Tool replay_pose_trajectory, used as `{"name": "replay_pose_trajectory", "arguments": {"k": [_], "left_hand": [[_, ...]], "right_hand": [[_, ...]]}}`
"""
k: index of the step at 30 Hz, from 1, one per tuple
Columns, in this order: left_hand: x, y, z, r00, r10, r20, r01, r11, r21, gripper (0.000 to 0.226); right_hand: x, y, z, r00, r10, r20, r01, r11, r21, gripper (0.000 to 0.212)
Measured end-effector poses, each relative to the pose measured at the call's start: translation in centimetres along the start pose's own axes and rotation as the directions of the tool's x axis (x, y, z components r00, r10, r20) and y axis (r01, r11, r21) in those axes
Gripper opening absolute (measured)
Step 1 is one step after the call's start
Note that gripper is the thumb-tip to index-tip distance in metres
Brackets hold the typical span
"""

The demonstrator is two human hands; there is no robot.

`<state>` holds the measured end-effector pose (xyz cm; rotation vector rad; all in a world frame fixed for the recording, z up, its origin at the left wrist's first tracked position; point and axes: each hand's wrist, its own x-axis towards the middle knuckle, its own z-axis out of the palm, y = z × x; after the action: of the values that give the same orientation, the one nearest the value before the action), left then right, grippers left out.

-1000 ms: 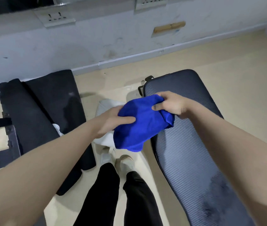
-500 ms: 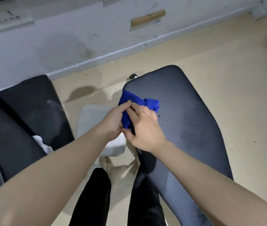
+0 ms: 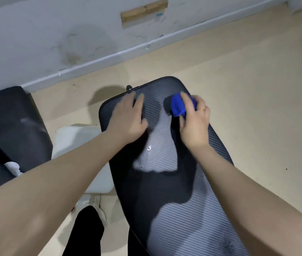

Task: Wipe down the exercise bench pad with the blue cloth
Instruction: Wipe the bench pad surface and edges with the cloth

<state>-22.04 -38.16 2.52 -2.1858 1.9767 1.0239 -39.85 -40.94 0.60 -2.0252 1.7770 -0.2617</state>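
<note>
The dark ribbed bench pad (image 3: 165, 182) runs from the frame's middle down to the lower right. Bunched into a small wad, the blue cloth (image 3: 178, 107) sits near the pad's far right corner. My right hand (image 3: 192, 122) grips the wad and presses it onto the pad. My left hand (image 3: 129, 117) rests flat on the pad's far left corner, fingers straight and spread. Small pale specks (image 3: 148, 148) show on the pad between my forearms.
A second black padded bench (image 3: 8, 122) stands at the left, with a white block (image 3: 80, 143) between it and the pad. My legs and pale shoes (image 3: 91, 206) are below. A grey wall with skirting runs along the top; tan floor lies to the right.
The cloth went from loose between both hands at the pad's left edge to a wad under my right hand on the far right corner. My left hand let go and lies flat on the pad.
</note>
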Motion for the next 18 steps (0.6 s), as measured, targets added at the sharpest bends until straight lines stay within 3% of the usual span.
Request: {"name": "replay_pose_trajectory", "arguments": {"k": [2, 7, 10, 12, 15, 16, 18], "left_hand": [[2.0, -1.2, 0.2, 0.996, -0.081, 0.022, 0.076, 0.982, 0.171, 0.087], [4.7, -3.9, 1.7, 0.952, -0.275, 0.135, 0.273, 0.961, 0.036, 0.105], [4.8, -4.5, 2.4, 0.962, -0.262, 0.079, 0.260, 0.965, 0.041, 0.105], [4.6, -4.5, 2.2, 0.962, -0.256, 0.093, 0.256, 0.966, 0.013, 0.106], [4.5, -4.7, 1.7, 0.960, -0.237, 0.151, 0.248, 0.967, -0.058, 0.108], [4.5, -4.8, 1.5, 0.959, -0.227, 0.169, 0.241, 0.968, -0.068, 0.108], [4.6, -5.1, 1.4, 0.959, -0.213, 0.186, 0.230, 0.970, -0.076, 0.108]], "right_hand": [[2.9, 0.5, 0.7, 0.999, 0.029, -0.020, -0.029, 1.000, -0.003, 0.058], [6.3, -0.3, 4.0, 0.999, 0.012, 0.030, -0.010, 0.997, -0.072, 0.058], [5.2, -2.5, 5.8, 0.974, -0.225, 0.022, 0.226, 0.962, -0.154, 0.050], [3.7, -3.9, 6.5, 0.912, -0.391, 0.121, 0.409, 0.877, -0.251, 0.052], [5.4, -2.6, 6.2, 0.846, -0.501, 0.180, 0.528, 0.835, -0.154, 0.052], [6.5, -1.9, 5.6, 0.867, -0.477, 0.141, 0.494, 0.861, -0.124, 0.052], [8.8, -1.1, 4.3, 0.957, -0.278, 0.085, 0.287, 0.949, -0.131, 0.051]]}}
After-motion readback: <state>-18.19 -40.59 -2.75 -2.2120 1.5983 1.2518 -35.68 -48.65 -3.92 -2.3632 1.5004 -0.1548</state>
